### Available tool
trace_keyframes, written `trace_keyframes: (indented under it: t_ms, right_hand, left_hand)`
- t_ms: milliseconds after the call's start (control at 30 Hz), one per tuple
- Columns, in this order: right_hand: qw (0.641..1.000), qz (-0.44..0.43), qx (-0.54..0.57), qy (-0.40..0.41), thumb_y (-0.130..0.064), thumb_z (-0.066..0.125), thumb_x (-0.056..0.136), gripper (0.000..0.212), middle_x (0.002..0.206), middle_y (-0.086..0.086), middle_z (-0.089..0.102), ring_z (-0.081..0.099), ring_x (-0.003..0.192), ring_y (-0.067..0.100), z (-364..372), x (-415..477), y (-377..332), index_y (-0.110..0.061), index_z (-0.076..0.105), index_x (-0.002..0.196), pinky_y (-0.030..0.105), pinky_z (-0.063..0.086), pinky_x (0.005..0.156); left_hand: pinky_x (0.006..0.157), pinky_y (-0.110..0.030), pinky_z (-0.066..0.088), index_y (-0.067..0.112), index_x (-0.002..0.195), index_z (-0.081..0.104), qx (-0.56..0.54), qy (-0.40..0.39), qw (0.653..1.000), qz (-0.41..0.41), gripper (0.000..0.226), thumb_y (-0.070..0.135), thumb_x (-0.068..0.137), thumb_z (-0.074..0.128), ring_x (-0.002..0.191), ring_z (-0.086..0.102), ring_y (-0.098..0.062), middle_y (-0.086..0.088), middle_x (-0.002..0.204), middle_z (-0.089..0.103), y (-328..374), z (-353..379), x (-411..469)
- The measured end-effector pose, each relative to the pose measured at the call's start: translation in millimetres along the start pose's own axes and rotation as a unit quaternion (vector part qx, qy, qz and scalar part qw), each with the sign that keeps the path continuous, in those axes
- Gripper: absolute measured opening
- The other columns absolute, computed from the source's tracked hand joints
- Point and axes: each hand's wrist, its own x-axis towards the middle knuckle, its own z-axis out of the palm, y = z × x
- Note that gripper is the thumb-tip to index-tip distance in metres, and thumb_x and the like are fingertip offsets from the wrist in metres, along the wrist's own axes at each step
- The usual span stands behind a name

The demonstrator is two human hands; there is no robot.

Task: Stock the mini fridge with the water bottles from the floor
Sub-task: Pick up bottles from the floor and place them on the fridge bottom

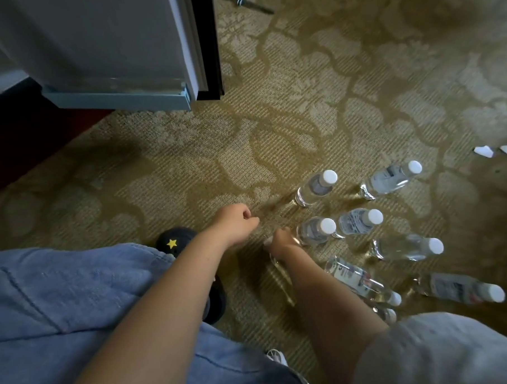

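Clear plastic water bottles [361,220] with white screw caps stand and lean in a loose cluster on the carpet [272,127], at the lower right of the view. About eight are visible, most with paper labels around ribbed, see-through bodies. The right hand [282,241] is closed around the top of one bottle [278,266] at the cluster's near-left edge; its cap is mostly hidden under the fingers, and its clear body shows below the wrist. The left hand [236,221] is just beside it, fingers curled into a loose fist, holding nothing. The carpet is short, woven, olive and beige, in a large leafy damask pattern. At upper left is the mini fridge [120,93], its door open, with a smooth white inner liner and a pale plastic shelf rail along the bottom. A dark shoe with a yellow star [173,242] shows beside blue denim.
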Motion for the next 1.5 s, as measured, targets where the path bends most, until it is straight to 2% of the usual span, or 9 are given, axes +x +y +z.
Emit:
trace_keyframes:
  t_ms: [300, 500, 633, 767, 900, 967, 1167, 1300, 1500]
  right_hand:
    - [0.981, -0.116, 0.151, 0.04, -0.033, 0.055, 0.094, 0.039, 0.112, 0.013, 0.058, 0.057, 0.099, 0.028, -23.7, -28.4, -10.7, -0.009, 0.043, 0.121, 0.033, 0.043, 0.076]
    - [0.889, -0.262, 0.342, 0.153, -0.027, 0.06, 0.092, 0.019, 0.08, 0.009, 0.056, 0.05, 0.072, 0.015, -93.2, -85.3, -61.3, -0.013, 0.048, 0.093, 0.033, 0.041, 0.066]
    - [0.82, -0.301, 0.473, 0.113, -0.021, 0.053, 0.097, 0.007, 0.099, 0.012, 0.069, 0.068, 0.094, 0.023, -125.2, -115.3, -90.7, -0.015, 0.05, 0.096, 0.035, 0.053, 0.076]
    - [0.738, -0.321, 0.592, 0.046, -0.017, 0.045, 0.1, 0.013, 0.091, 0.007, 0.069, 0.066, 0.087, 0.025, -138.2, -133.6, -100.2, -0.013, 0.056, 0.095, 0.047, 0.051, 0.086]
    - [0.684, -0.323, 0.653, 0.023, -0.021, 0.044, 0.098, 0.018, 0.084, 0.005, 0.07, 0.062, 0.084, 0.027, -136.1, -133.9, -97.9, -0.013, 0.06, 0.093, 0.049, 0.044, 0.088]
    - [0.694, -0.302, 0.653, 0.021, -0.023, 0.044, 0.099, 0.019, 0.086, 0.006, 0.069, 0.062, 0.085, 0.027, -134.1, -132.8, -94.6, -0.014, 0.059, 0.093, 0.049, 0.046, 0.087]
    - [0.878, -0.213, 0.358, 0.235, -0.035, 0.048, 0.097, 0.03, 0.108, -0.003, 0.064, 0.06, 0.1, 0.013, -123.4, -118.9, -52.8, -0.017, 0.056, 0.121, 0.03, 0.049, 0.082]
    - [0.911, -0.154, 0.22, 0.312, -0.034, 0.058, 0.092, 0.038, 0.122, 0.001, 0.062, 0.057, 0.111, 0.018, -102.1, -103.5, -5.2, -0.014, 0.053, 0.125, 0.037, 0.047, 0.092]
    - [0.92, -0.079, 0.264, 0.277, -0.028, 0.075, 0.079, 0.082, 0.146, 0.002, 0.042, 0.043, 0.131, 0.022, -57.8, -93.8, 27.9, -0.019, 0.03, 0.146, 0.04, 0.04, 0.106]
  left_hand:
    - [0.088, -0.033, 0.044, 0.01, 0.134, 0.042, -0.077, 0.007, 0.997, -0.017, 0.054, 0.019, 0.086, 0.065, 0.109, 0.052, -0.024, -0.011, 0.129, 0.05, 1.9, -14.2, 2.1]
    - [0.112, -0.047, 0.031, 0.016, 0.151, 0.008, -0.069, -0.081, 0.994, -0.016, 0.117, 0.032, 0.064, 0.085, 0.14, 0.028, -0.029, -0.008, 0.155, 0.024, 4.0, -32.4, -15.8]
    - [0.087, -0.023, 0.05, 0.02, 0.119, 0.045, -0.2, -0.074, 0.974, 0.072, 0.065, 0.015, 0.067, 0.084, 0.102, 0.058, -0.008, 0.004, 0.113, 0.061, 11.7, -37.3, -30.2]
    - [0.097, -0.045, 0.047, 0.027, 0.107, 0.052, -0.298, -0.076, 0.947, 0.094, 0.048, 0.02, 0.07, 0.082, 0.106, 0.059, -0.021, 0.0, 0.104, 0.065, 21.0, -44.1, -39.4]
    - [0.084, -0.039, 0.054, 0.02, 0.095, 0.061, -0.326, -0.117, 0.935, 0.08, 0.023, 0.017, 0.077, 0.075, 0.084, 0.066, -0.019, 0.003, 0.079, 0.072, 25.2, -42.8, -43.4]
    - [0.075, -0.032, 0.053, 0.021, 0.086, 0.062, -0.313, -0.111, 0.94, 0.081, 0.013, 0.015, 0.08, 0.071, 0.076, 0.065, -0.015, 0.006, 0.07, 0.071, 26.0, -41.9, -46.2]
    - [0.09, -0.047, 0.051, 0.016, 0.105, 0.06, -0.337, -0.025, 0.94, 0.046, 0.037, 0.019, 0.073, 0.077, 0.093, 0.064, -0.027, -0.007, 0.097, 0.066, 14.7, -44.0, -42.9]
    - [0.093, -0.05, 0.049, 0.017, 0.112, 0.053, -0.335, 0.027, 0.941, 0.042, 0.053, 0.026, 0.067, 0.081, 0.099, 0.062, -0.027, -0.006, 0.104, 0.064, 12.9, -46.9, -38.0]
    - [0.082, -0.036, 0.047, 0.019, 0.107, 0.054, -0.266, -0.027, 0.963, 0.042, 0.042, 0.02, 0.072, 0.078, 0.092, 0.058, -0.019, 0.001, 0.096, 0.061, 14.9, -37.6, -45.7]
